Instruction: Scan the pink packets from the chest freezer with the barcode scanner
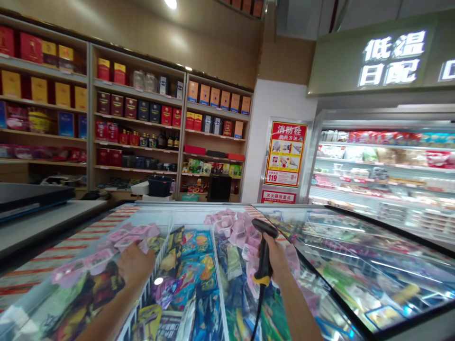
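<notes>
My right hand (277,255) is wrapped round the handle of a black and yellow barcode scanner (263,255), held upright over the freezer with its cable hanging down. My left hand (137,263) reaches into the left side of the open chest freezer, its fingers curled at a pink package (144,245); the fingertips are partly hidden. More pink packages (97,260) lie along the freezer's left wall. A heap of pink packages (241,227) sits beyond and behind the scanner.
White wire dividers (218,284) split the freezer, with blue snack bags (202,255) in the middle section. A glass lid (355,251) covers the right side. Shelves of boxed bottles (142,111) stand behind, and a lit refrigerated case (384,166) is at right.
</notes>
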The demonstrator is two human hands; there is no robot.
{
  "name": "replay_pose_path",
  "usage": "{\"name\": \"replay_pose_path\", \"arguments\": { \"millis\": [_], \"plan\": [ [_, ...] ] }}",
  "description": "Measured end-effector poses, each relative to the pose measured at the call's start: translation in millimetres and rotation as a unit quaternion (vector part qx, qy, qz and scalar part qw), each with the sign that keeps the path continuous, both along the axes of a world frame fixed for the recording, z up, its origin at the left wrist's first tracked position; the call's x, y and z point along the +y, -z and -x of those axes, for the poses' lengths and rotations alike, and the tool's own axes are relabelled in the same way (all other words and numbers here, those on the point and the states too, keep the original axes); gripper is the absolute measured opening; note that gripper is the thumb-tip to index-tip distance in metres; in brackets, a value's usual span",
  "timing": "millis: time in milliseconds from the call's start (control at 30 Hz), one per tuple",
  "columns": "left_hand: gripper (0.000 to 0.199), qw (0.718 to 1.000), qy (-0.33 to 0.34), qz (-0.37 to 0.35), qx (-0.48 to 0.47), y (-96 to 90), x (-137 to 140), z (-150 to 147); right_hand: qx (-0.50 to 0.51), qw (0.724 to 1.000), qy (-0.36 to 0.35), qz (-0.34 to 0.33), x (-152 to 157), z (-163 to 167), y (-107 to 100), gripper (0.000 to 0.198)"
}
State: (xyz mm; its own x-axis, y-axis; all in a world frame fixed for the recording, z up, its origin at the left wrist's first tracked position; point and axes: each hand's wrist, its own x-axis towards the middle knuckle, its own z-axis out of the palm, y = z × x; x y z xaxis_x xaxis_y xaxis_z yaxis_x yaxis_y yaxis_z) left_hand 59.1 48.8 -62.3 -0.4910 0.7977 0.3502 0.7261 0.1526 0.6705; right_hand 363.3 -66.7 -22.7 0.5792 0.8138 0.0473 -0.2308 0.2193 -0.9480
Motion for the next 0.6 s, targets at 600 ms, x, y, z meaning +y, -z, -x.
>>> {"name": "replay_pose_path", "arguments": {
  "millis": [600],
  "plan": [
    [0.049,0.955,0.283,0.077,0.039,-40.6,58.0,-172.8,0.047,0.998,-0.032,-0.013,-7.7,22.2,-7.3,0.04]
  ]
}}
